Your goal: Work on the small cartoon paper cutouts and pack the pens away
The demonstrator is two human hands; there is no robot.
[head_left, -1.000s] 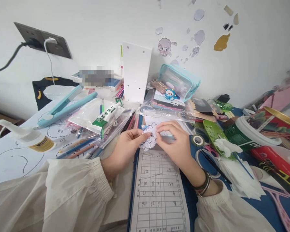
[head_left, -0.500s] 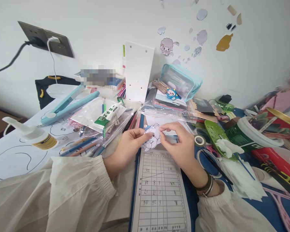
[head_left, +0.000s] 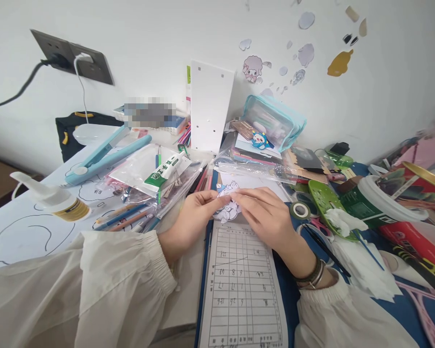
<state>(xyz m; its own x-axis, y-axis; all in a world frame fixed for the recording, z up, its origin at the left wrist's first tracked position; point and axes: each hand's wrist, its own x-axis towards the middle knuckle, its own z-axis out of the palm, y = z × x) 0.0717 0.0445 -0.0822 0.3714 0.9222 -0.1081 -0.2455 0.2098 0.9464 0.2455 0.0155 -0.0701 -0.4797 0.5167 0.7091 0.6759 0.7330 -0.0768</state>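
Observation:
A small white paper cutout (head_left: pixel 229 212) with a printed cartoon figure is held up in front of me. My left hand (head_left: pixel 193 220) pinches its left side between thumb and fingers. On the right, my right hand (head_left: pixel 266 220) has its fingers together, the tips lying on the cutout's upper part and covering some of it. Beneath both hands a printed table sheet (head_left: pixel 244 290) with handwritten numbers lies on the blue surface. Just behind the cutout is a white sheet of paper (head_left: pixel 271 186).
A glue bottle (head_left: pixel 60 198), several pens (head_left: pixel 123 216) and a light-blue hair straightener (head_left: pixel 108 159) are on the left. Right of my hands lie a tape roll (head_left: pixel 300 210), a green dish (head_left: pixel 324 200) and white tissues (head_left: pixel 371 270). A white panel (head_left: pixel 212 106) stands behind.
My right hand has shifted from pinching the cutout's right edge to laying its fingers across the upper part. My left hand keeps its hold. The view has shifted slightly.

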